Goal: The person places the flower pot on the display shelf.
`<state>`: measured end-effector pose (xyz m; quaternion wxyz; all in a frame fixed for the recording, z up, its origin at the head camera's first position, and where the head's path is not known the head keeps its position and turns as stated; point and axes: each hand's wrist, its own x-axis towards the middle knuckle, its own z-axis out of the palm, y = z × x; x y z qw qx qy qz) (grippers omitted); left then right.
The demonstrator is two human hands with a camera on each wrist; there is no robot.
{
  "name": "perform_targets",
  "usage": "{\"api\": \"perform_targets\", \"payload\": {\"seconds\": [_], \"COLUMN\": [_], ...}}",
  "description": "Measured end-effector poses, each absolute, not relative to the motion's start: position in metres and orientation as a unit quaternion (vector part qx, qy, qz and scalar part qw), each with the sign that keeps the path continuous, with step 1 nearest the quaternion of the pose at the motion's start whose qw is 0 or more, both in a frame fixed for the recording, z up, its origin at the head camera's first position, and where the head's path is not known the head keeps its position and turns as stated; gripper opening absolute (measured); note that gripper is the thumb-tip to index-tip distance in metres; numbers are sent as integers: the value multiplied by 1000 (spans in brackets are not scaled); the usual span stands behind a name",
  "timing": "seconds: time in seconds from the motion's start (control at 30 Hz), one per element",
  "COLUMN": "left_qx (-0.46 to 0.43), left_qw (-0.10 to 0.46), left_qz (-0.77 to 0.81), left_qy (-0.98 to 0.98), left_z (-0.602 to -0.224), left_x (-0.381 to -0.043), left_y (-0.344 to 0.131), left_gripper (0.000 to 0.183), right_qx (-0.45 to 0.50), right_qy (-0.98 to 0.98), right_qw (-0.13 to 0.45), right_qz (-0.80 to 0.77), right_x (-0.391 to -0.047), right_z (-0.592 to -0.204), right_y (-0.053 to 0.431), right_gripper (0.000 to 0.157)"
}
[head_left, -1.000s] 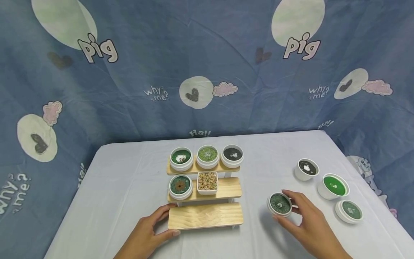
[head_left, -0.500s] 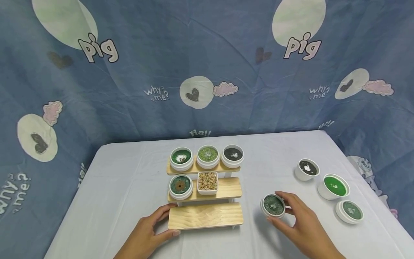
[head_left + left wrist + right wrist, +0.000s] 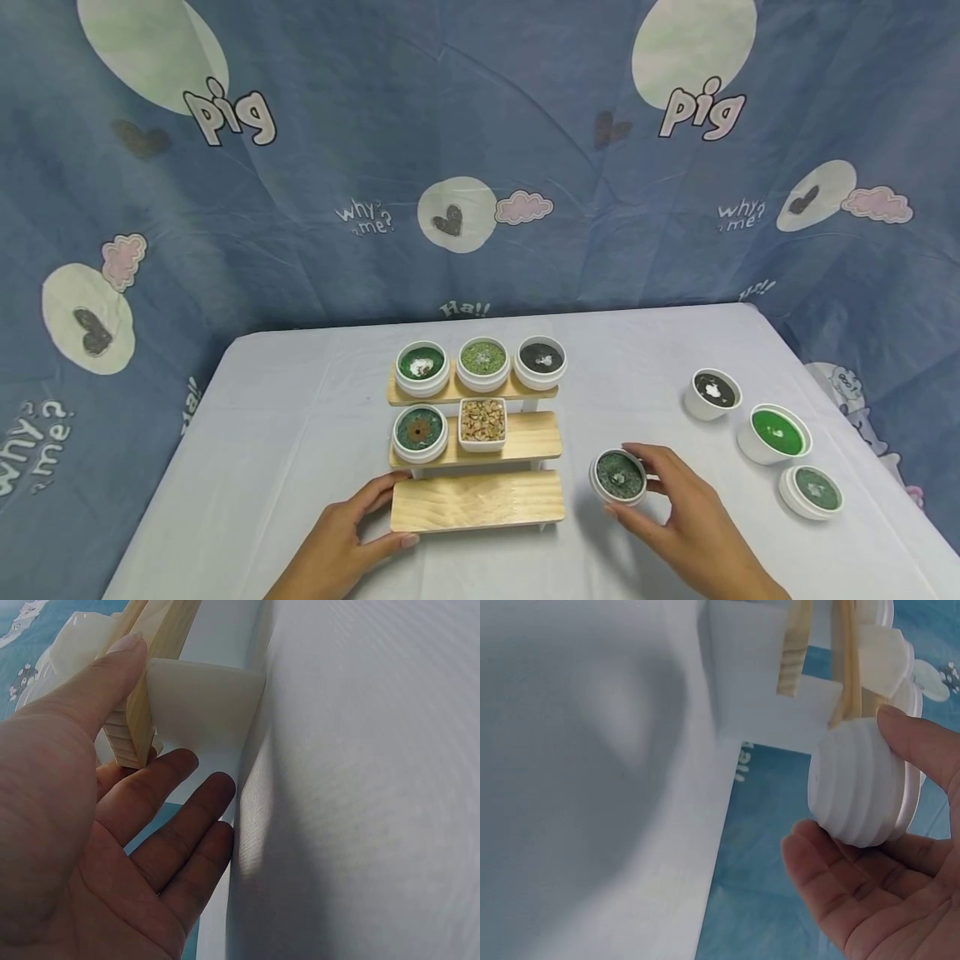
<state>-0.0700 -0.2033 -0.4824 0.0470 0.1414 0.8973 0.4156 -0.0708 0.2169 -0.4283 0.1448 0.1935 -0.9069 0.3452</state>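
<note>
My left hand [image 3: 341, 533] grips the left end of the bottom shelf of a three-tier wooden stand [image 3: 477, 502]. In the left wrist view the thumb lies on the wooden edge, with the other fingers behind and below it near a white support [image 3: 206, 701]. My right hand [image 3: 686, 529] holds a small round white bowl [image 3: 855, 784] with ribbed sides between thumb and fingers, raised over the table just right of the stand. Speckled dark green filling shows inside this bowl in the head view. Bare wood shows along the bottom shelf and at the middle shelf's right end.
Three round bowls, including one with light green filling [image 3: 482, 358], line the top shelf. A round bowl [image 3: 420, 430] and a square bowl of brown bits [image 3: 482, 423] share the middle one. Three more white bowls, one bright green inside [image 3: 776, 432], stand at the table's right.
My right hand has carried the dark green bowl leftward, closer to the stand. The left hand and the stand have stayed in place.
</note>
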Motion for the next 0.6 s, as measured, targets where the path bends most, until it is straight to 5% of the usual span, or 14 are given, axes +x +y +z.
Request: {"api": "perform_targets", "payload": {"seconds": [0.6], "left_qx": [142], "left_qw": [42], "left_qz": [413], "left_qy": [899], "left_z": [-481], "left_x": [-70], "left_y": [-203], "left_gripper": [66], "right_qx": [219], "right_qy": [-893], "right_qw": [161], "right_qz": [359], "right_x": [-78], "right_z": [-422], "right_y": [207], "right_gripper": [71]}}
